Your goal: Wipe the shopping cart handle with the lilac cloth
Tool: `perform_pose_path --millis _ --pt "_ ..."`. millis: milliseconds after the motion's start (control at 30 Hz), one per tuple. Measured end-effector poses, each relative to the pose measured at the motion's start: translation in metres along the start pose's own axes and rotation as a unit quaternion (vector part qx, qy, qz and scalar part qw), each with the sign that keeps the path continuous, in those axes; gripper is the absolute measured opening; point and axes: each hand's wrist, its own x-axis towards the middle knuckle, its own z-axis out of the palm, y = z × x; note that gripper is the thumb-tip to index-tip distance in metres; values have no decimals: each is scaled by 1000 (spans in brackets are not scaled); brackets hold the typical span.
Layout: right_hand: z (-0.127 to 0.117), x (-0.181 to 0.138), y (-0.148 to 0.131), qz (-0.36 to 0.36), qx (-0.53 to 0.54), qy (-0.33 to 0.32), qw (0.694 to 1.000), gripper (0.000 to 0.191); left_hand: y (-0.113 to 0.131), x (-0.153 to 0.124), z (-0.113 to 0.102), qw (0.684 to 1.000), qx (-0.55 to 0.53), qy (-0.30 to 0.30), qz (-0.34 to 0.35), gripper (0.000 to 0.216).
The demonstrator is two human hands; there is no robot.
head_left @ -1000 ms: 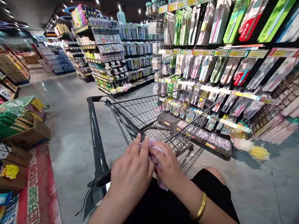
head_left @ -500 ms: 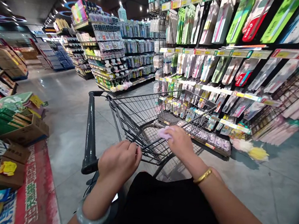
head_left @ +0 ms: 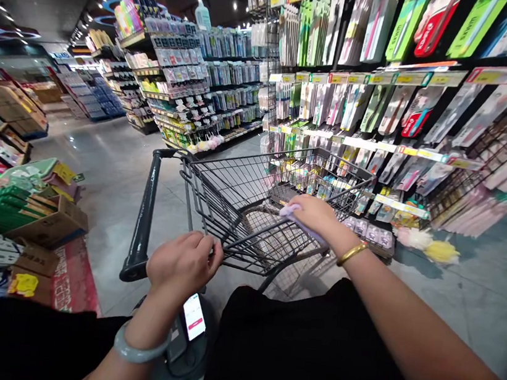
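My left hand is closed in a loose fist at the near rim of a grey wire shopping cart, touching the wire by the handle end. My right hand reaches into the cart's basket, fingers wrapped over a pale lilac cloth pressed on the wire rim. A gold bangle sits on my right wrist, a pale jade bangle on my left. The cart's dark handle bar runs away to the left of my left hand.
A phone with a lit screen lies below my left wrist. Shelves of hanging toothbrush packs stand right of the cart. Boxes of goods are stacked on the left. A grey tiled aisle runs ahead.
My hands, together on the cloth near my lap a second ago, have separated. The right hand carried the cloth forward into the cart; the left moved to the cart's near rim.
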Motion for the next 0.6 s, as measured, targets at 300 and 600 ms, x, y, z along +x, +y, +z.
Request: perform_pose_path --millis 300,600 --pt "-7 4 16 31 -74 -45 996 29 -18 -9 10 1000 2 25 7 26" --pt "0 9 -43 27 -34 -155 987 18 -1 -1 1 983 -138 105 -54 16"
